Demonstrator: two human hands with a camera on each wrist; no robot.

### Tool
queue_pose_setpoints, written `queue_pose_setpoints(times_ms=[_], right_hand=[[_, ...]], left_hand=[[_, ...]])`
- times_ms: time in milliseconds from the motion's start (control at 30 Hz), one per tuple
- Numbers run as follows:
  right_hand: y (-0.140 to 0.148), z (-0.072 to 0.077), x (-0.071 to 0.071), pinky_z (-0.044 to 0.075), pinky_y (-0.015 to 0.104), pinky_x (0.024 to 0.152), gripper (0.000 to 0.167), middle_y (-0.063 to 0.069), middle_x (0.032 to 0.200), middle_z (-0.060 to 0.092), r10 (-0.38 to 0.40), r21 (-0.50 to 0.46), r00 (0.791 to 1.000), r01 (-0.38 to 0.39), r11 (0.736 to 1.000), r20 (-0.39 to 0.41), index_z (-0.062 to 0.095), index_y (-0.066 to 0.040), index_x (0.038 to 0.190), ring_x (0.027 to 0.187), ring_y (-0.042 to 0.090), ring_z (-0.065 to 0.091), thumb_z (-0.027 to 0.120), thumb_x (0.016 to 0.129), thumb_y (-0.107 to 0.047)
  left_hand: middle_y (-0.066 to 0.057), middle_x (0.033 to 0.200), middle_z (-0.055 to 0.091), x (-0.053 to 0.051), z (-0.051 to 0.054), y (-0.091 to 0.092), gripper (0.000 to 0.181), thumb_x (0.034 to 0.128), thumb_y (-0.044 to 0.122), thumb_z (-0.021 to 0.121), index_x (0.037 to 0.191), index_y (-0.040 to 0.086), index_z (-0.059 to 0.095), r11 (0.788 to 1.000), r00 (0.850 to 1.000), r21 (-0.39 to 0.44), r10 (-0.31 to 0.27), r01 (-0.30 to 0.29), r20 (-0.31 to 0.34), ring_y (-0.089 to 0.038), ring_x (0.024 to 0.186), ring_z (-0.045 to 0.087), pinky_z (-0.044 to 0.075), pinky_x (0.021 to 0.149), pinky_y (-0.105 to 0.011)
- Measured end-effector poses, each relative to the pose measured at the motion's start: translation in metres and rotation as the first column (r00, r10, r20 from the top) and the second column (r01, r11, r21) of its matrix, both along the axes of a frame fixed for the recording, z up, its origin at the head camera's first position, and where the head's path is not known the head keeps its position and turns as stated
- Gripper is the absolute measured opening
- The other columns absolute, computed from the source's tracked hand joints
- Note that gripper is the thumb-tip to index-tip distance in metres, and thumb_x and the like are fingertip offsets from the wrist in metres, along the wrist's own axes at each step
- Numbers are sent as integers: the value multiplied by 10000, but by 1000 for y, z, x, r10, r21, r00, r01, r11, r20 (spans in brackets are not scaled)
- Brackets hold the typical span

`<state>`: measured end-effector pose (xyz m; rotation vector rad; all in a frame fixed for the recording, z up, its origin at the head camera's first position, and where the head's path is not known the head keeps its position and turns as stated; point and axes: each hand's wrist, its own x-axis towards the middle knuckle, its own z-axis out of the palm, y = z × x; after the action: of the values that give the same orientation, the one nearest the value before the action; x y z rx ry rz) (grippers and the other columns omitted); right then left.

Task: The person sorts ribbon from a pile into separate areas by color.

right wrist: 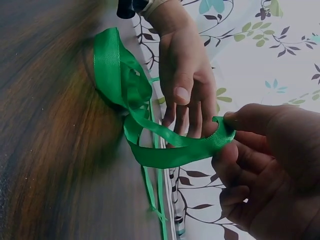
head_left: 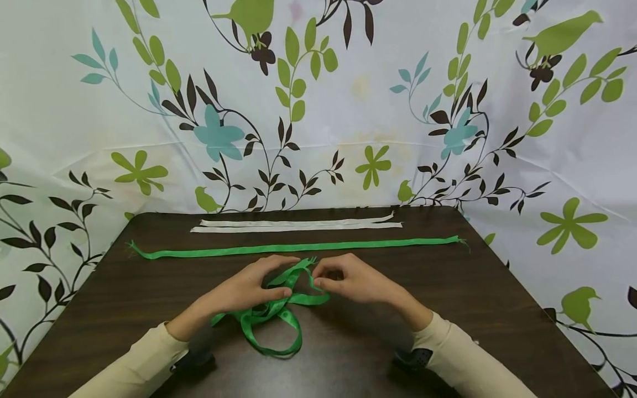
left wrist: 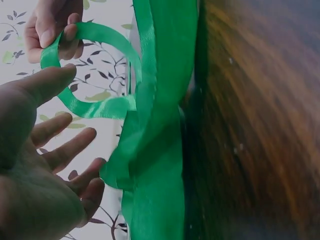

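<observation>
A tangled green ribbon (head_left: 269,312) lies in loops on the dark table, its frayed end pointing to the back. My right hand (head_left: 360,281) pinches one loop of it between thumb and fingers; the right wrist view shows that hand (right wrist: 275,165) holding the ribbon (right wrist: 165,156) up off the table. My left hand (head_left: 249,287) hovers over the pile from the left; in the left wrist view its fingers (left wrist: 65,150) are spread and relaxed beside the green loops (left wrist: 160,125), gripping nothing.
Behind the hands, a long green ribbon (head_left: 298,248) stretches across the table (head_left: 398,342). Beyond it lie white strips (head_left: 298,226), near the back edge. A patterned cloth (head_left: 318,110) with leaves and birds hangs behind the table.
</observation>
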<state>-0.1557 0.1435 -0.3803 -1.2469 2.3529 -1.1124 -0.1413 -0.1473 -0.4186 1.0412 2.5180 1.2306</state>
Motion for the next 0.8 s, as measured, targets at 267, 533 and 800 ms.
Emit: queue_pose_setpoints(times_ms=[267, 533, 800], right_hand=[[1, 3, 0, 456, 333, 629, 137, -98, 857, 633, 27, -11, 1000, -27, 1000, -2, 717, -178, 1084, 688, 135, 525, 615, 1051, -263], [7, 8, -3, 499, 357, 673, 92, 13, 906, 697, -36, -14, 999, 36, 999, 14, 712, -215, 1086, 775, 123, 606, 641, 1037, -246], [16, 20, -5, 503, 328, 643, 90, -9, 887, 721, -57, -17, 998, 58, 998, 25, 714, -233, 1094, 777, 196, 657, 671, 1019, -256]], left_hand=[[100, 1262, 633, 4, 4, 4, 431, 998, 364, 683, 1396, 235, 582, 997, 997, 81, -22, 16, 74, -127, 1176, 587, 463, 940, -539], [39, 1036, 696, 6, 15, -2, 189, 1032, 322, 640, 1180, 220, 700, 997, 993, 75, 27, -35, 113, -214, 959, 654, 531, 805, -395], [-10, 976, 692, 6, 43, -17, 217, 1041, 374, 612, 1144, 206, 703, 995, 986, 64, 61, -72, 155, -275, 911, 640, 524, 769, -397]])
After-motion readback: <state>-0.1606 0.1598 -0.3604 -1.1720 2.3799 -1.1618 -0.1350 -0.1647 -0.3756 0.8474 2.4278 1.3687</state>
